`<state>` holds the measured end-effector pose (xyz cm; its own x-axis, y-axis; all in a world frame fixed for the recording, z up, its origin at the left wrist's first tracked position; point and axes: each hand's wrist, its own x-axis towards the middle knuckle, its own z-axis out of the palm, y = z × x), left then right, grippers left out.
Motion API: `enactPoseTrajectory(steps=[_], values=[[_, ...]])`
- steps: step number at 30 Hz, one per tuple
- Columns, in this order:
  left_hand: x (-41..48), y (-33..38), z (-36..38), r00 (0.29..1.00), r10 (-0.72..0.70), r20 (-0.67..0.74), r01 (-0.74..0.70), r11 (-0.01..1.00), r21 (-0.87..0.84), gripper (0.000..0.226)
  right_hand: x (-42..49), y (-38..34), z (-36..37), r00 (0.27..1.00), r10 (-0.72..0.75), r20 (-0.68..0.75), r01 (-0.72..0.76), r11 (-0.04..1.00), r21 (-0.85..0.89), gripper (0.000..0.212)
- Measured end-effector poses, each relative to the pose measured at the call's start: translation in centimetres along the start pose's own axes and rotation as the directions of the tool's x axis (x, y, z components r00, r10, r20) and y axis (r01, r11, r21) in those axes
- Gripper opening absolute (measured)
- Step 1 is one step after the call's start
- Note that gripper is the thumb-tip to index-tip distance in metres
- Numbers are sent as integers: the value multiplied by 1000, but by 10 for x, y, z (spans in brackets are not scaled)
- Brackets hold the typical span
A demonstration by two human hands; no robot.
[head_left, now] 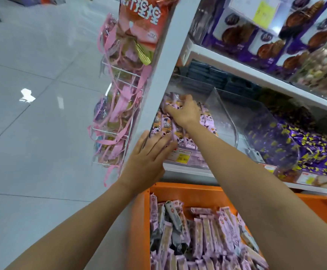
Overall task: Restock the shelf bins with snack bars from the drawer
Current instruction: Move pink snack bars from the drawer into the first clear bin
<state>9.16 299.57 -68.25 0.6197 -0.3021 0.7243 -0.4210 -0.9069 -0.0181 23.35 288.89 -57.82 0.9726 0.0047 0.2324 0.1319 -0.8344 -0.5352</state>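
A clear shelf bin [190, 160] at the shelf's left end holds pink and orange snack bars [163, 123] lined up in rows. My right hand [186, 112] reaches into the bin, fingers spread and curled over the bars at the back. My left hand [149, 154] lies flat with straight fingers against the bin's front left corner, fingertips touching the front bars. Below the shelf, the open orange drawer [180, 193] is full of loose pink snack bars [207, 236].
To the right stands a clear bin of purple-and-yellow wrapped sweets [303, 145]. Above, a shelf carries purple biscuit boxes [242, 34]. A wire rack with pink-ribboned packets [117, 106] hangs on the shelf's left side. The tiled floor [32, 114] spreads to the left.
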Motion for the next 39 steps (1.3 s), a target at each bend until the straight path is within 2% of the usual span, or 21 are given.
enactPoseTrajectory(steps=[7,13,18,21,26,34,39], values=[[-1,-2,4,999,11,-48,-11,1000,1,68,10,-2,5,998,-21,63,26,996,-82,75],[0,-2,3,1000,-1,-31,1,1000,6,67,12,4,6,995,11,95,11,974,-227,73],[0,-2,1,1000,-2,5,2,1000,13,68,10,7,9,994,18,104,10,963,-269,77],[-1,-1,0,1000,-2,20,2,1000,10,68,10,8,6,993,6,115,19,977,-211,75],[-1,-1,1,1000,-4,20,4,1000,19,68,12,18,5,988,-63,141,81,989,-121,48],[-1,0,-2,999,-10,42,9,1000,18,65,15,6,14,999,-12,42,18,990,-139,42],[0,6,-9,991,-60,117,62,998,-18,64,8,14,8,991,-52,120,48,998,35,39]])
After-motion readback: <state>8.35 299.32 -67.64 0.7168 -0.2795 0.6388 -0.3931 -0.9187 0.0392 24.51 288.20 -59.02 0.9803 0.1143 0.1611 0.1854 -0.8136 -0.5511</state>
